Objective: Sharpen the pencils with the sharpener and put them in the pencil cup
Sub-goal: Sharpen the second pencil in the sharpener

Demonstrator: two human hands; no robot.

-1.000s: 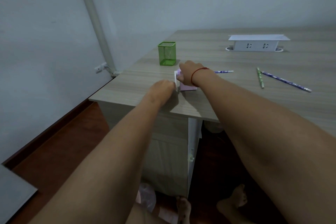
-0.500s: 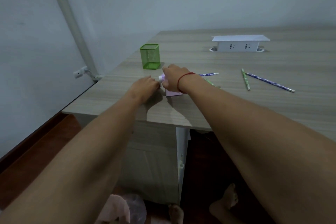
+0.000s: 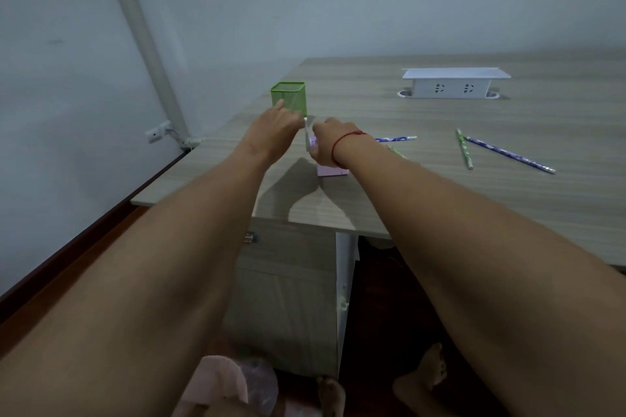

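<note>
Listing your right grip (image 3: 333,142) clamped over the pink sharpener (image 3: 332,171) on the worktop (image 3: 508,118), your left grip (image 3: 274,132) at its white crank (image 3: 306,134), closure unclear, green cup (image 3: 288,98) just behind, loose pencils (image 3: 508,154) lying to the right.

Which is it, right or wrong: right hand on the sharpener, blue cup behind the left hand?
Wrong in one respect: the head view shows the cup is green, not blue. The right hand is on the sharpener; the cup stands behind the left hand.
</note>
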